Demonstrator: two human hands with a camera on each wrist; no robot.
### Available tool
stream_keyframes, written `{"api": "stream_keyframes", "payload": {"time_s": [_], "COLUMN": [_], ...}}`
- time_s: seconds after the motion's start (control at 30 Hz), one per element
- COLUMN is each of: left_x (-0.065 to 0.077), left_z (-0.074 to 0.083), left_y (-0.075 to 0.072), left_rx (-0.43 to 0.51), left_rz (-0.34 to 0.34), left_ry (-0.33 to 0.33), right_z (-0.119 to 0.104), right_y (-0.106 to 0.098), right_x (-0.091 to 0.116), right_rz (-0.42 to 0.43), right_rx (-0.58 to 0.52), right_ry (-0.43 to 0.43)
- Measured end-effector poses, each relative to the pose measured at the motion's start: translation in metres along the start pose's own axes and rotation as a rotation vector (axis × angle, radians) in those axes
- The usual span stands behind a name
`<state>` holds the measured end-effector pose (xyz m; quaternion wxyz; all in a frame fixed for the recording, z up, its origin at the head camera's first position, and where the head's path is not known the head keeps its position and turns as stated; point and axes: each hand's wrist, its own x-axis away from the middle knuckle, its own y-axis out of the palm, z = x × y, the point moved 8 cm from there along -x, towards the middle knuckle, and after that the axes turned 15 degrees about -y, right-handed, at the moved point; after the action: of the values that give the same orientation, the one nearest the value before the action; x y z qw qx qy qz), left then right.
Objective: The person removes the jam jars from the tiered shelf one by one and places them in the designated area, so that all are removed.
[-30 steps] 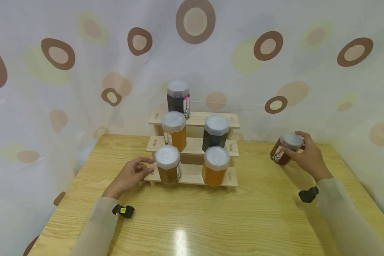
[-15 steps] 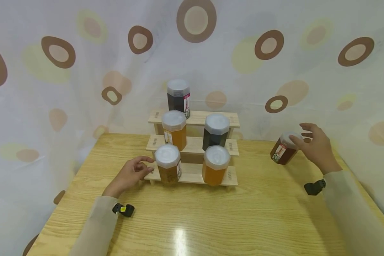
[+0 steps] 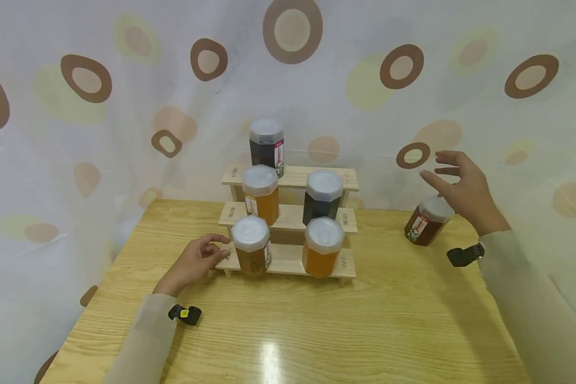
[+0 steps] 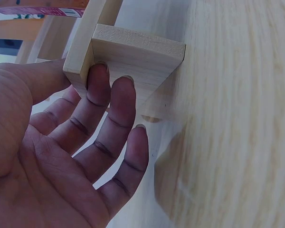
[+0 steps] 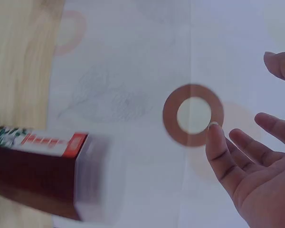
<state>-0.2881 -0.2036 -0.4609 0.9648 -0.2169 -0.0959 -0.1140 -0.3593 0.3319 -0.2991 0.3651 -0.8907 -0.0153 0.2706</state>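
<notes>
My left hand [image 3: 195, 262] is at the left end of the bottom step of a three-step wooden display rack [image 3: 288, 260]. In the left wrist view, its thumb and fingers pinch the end of the board [image 4: 78, 61]. My right hand [image 3: 465, 193] is raised above and behind a dark red-brown jar [image 3: 424, 224] with a clear lid, its fingers spread and holding nothing. That jar stands on the table at the right. In the right wrist view, the jar [image 5: 35, 166] appears apart from the fingers.
On the bottom step stand a brown jar [image 3: 253, 256] and an amber jar [image 3: 320, 258]. The middle step bears an orange jar [image 3: 267, 205] and a dark jar [image 3: 320, 208]. A dark jar [image 3: 264, 152] stands top left. A patterned cloth [image 3: 365, 133] hangs behind the table [image 3: 288, 330].
My right hand has let go of the red-brown jar and lifted up away from it. The jar stays on the table. My left hand has kept its place at the rack.
</notes>
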Motion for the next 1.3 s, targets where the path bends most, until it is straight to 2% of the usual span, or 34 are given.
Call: {"api": "stream_keyframes", "payload": {"time_s": [0.37,0.6,1.03,1.3], "left_x": [0.0,-0.001,-0.001,-0.001], "left_z": [0.001,0.003,0.0,0.001], "left_y": [0.0,0.0,0.0,-0.001], "left_rx": [-0.016,-0.015,-0.012,-0.016], "left_rz": [0.018,0.01,0.009,0.013], "left_ry": [0.001,0.019,0.011,0.018], "right_z": [-0.065,-0.097,-0.144,-0.165], "right_y": [0.037,0.063,0.106,0.126], "right_x": [-0.051,-0.079,-0.112,-0.124], "right_rz": [-0.048,-0.108,-0.172,-0.228], "right_rx": [-0.067,-0.076,-0.11,-0.134], "right_ry": [-0.137,-0.169,-0.267,-0.28]}}
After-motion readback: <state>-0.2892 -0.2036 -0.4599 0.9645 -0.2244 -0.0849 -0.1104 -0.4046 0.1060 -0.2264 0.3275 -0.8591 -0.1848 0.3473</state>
